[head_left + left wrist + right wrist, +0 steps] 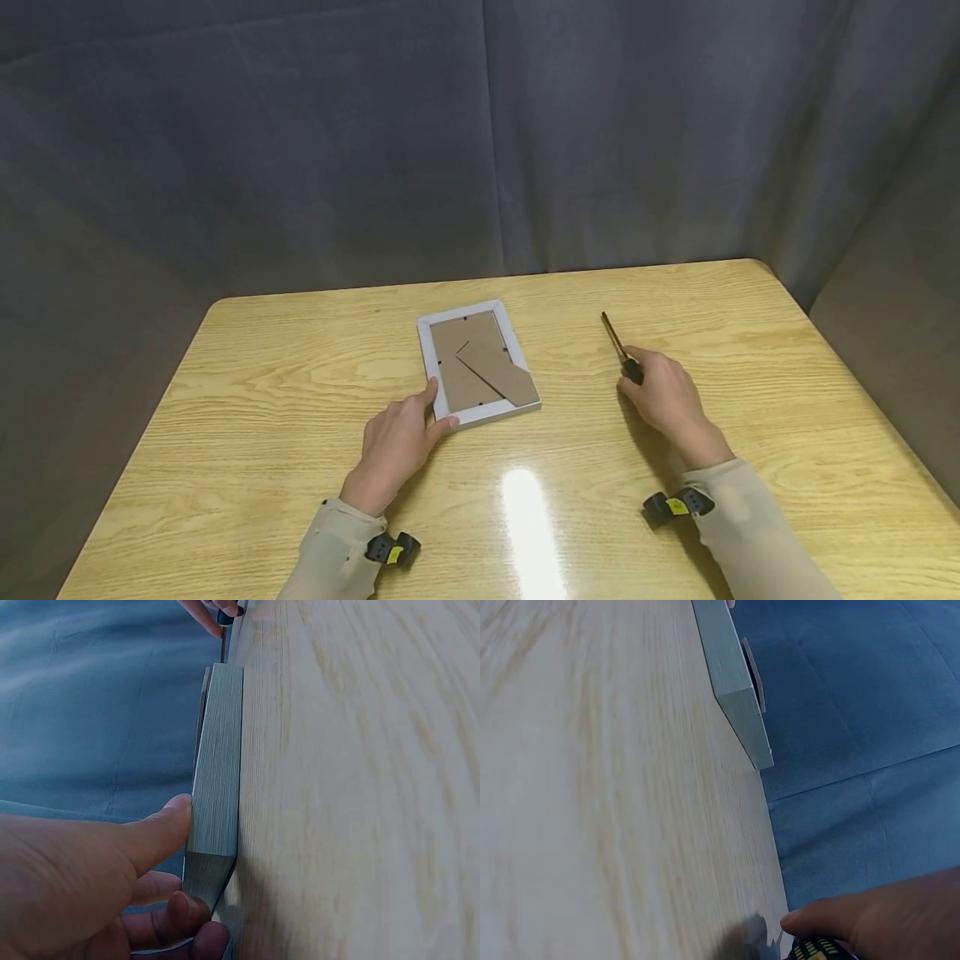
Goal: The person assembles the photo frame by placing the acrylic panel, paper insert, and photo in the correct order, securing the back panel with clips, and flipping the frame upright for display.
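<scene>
A picture frame (442,398) with a pale grey border lies face down on the table, its brown backing board and angled stand flap upward. My left hand (399,442) grips the near left corner, thumb on the near edge and fingers along the left side. In the left wrist view, the frame's edge (216,765) runs away from the thumb. To the right of the frame, my right hand (666,396) holds a screwdriver (632,369) by its black handle, the thin shaft pointing away from me. The handle's yellow markings (821,949) show at the bottom of the right wrist view.
The wooden table (285,400) has rounded far corners. A dark grey curtain (360,167) hangs behind it and along both sides. Small black tabs sit around the backing board. A bright light reflection lies on the near tabletop.
</scene>
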Demonstrator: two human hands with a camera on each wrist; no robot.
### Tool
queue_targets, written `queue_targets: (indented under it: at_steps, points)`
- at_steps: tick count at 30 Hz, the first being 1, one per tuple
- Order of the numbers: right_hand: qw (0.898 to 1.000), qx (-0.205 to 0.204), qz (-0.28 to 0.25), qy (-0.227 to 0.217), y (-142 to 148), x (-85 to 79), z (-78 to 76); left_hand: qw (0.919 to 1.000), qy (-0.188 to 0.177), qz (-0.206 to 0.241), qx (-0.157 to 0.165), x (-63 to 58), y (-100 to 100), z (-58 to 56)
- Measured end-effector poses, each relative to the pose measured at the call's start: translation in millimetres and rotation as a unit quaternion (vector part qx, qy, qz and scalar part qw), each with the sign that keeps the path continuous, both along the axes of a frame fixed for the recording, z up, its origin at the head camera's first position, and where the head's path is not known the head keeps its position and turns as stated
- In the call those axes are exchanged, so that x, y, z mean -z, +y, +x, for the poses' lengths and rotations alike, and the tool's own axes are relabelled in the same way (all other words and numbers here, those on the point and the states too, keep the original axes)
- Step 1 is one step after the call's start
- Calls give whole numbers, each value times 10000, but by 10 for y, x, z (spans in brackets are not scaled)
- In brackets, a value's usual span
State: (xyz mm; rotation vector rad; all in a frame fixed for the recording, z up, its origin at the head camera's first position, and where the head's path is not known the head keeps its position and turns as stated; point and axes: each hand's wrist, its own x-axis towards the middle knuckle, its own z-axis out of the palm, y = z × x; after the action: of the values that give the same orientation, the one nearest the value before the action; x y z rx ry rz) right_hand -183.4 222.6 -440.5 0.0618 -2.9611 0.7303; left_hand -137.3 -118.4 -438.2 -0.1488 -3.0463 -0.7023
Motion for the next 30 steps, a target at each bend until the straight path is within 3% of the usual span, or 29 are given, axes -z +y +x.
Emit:
queue_targets:
  at_steps: [30]
  points:
    - [9981,170,539,-232,13,4,36,9998,177,-95,40,44,-16,-4]
